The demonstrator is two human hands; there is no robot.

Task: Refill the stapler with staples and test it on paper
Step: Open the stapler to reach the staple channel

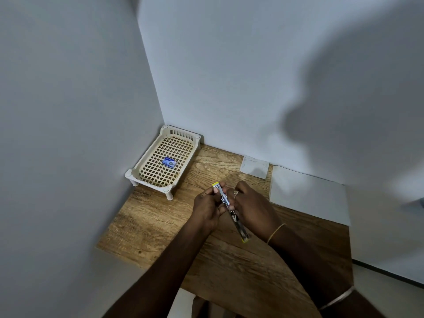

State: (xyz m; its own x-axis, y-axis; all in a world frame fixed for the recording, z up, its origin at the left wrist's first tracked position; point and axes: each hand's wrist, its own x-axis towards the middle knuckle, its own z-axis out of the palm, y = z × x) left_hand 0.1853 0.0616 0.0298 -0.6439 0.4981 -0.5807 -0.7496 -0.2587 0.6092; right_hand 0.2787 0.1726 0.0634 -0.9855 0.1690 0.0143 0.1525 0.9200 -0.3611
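Note:
Both hands hold a slim metal stapler (238,222) with yellow ends above the middle of the wooden table. The stapler is swung open into one long line, far end near my left fingertips, near end pointing toward me. My left hand (207,208) grips the far half from the left. My right hand (252,206) holds the middle from the right, a ring on one finger. A small blue staple box (169,162) lies in the cream plastic tray (146,162) at the back left corner. A white sheet of paper (309,196) lies flat at the right.
A small square white pad (254,166) lies against the back wall between tray and paper. Walls close the table on the left and back. The table's (149,216) left edge runs diagonally below the tray; the right edge ends just past the paper.

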